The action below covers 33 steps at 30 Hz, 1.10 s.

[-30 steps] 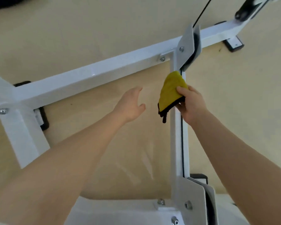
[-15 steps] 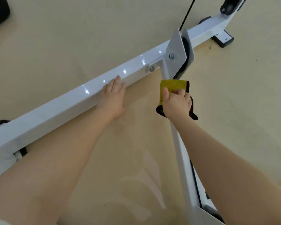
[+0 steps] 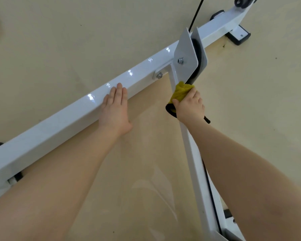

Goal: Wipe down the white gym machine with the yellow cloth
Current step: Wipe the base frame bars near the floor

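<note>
Right of centre, yellow cloth bunched in my right hand, fingers curled round it, pressed onto narrow white bar just below pulley bracket, likely to get the joint. White gym machine frame runs lower left to upper right. Left hand flat, fingers straight, resting on that beam, probably bracing me. Black cable top.

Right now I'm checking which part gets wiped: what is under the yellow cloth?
The yellow cloth is wrapped on the narrow white bar, below the pulley bracket. The right hand grips it; the covered bar surface is hidden.
</note>
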Each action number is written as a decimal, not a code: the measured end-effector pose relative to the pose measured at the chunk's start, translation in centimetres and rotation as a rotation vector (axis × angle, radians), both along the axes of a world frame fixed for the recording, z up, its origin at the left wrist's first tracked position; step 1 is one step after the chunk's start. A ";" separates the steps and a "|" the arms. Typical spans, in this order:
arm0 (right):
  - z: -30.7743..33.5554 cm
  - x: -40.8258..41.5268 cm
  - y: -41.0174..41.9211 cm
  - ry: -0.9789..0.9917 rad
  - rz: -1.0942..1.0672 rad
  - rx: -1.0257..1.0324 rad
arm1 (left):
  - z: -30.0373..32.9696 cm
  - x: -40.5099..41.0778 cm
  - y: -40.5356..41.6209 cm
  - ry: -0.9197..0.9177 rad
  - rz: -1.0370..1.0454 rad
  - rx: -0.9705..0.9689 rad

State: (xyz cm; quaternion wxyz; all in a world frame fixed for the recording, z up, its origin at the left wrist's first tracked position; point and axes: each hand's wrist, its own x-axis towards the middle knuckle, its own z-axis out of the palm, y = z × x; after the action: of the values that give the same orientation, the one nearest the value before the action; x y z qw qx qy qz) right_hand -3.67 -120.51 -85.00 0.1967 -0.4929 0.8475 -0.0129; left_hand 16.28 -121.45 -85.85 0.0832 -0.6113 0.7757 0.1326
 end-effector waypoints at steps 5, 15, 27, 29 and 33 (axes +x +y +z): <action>-0.2 0.8 4.4 0.134 -0.019 0.068 | 0.2 -0.3 0.1 0.030 0.026 0.008; -0.8 0.2 -0.8 0.131 0.007 0.004 | -0.7 -0.3 0.1 0.030 0.050 0.014; 0.4 0.8 12.4 0.213 -0.008 0.210 | 1.1 -1.3 0.4 0.044 0.127 0.060; 0.0 0.8 10.3 0.185 -0.012 0.166 | 1.4 -1.9 1.7 0.159 0.117 0.053; -0.3 0.3 7.6 0.123 0.048 0.079 | 0.4 -5.2 9.0 0.668 0.105 0.321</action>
State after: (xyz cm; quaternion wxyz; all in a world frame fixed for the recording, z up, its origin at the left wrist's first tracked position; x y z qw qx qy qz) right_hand -3.33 -112.95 -85.28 0.1637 -0.5048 0.8458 0.0556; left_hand 11.08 -112.41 -85.43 -0.0866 -0.5524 0.6972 0.4486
